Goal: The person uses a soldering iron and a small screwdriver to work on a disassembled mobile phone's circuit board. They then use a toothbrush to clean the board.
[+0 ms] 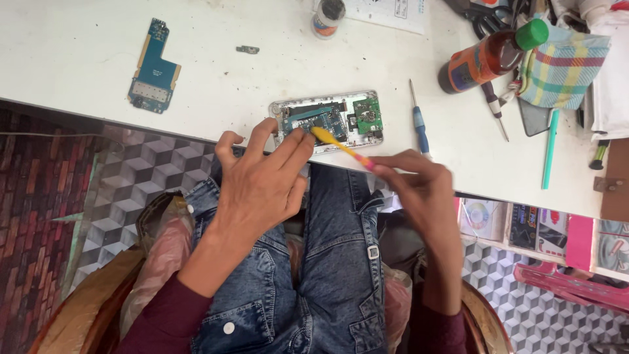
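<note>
Opened phone (327, 120) flat at table edge, boards exposed; yellow-pink brush (341, 147) angled across it

White tabletop (78, 59), scuffed and speckled with dark marks, lit evenly by soft daylight without hard shadows. Below its front edge, floor (131, 177) covered in a grey cube-pattern sheet, meeting a red and dark brick-pattern covering (33, 196) at far left. Same cube pattern seen again at lower right (544, 314). Under the right end of the tabletop, an open shelf (524, 226) packed with small flat packets and a disc, pink panel (580, 241) alongside. Pink plastic rack (576, 285) lower down. Brown rounded seat (78, 308) draped in clear plastic wrap at bottom.
</note>
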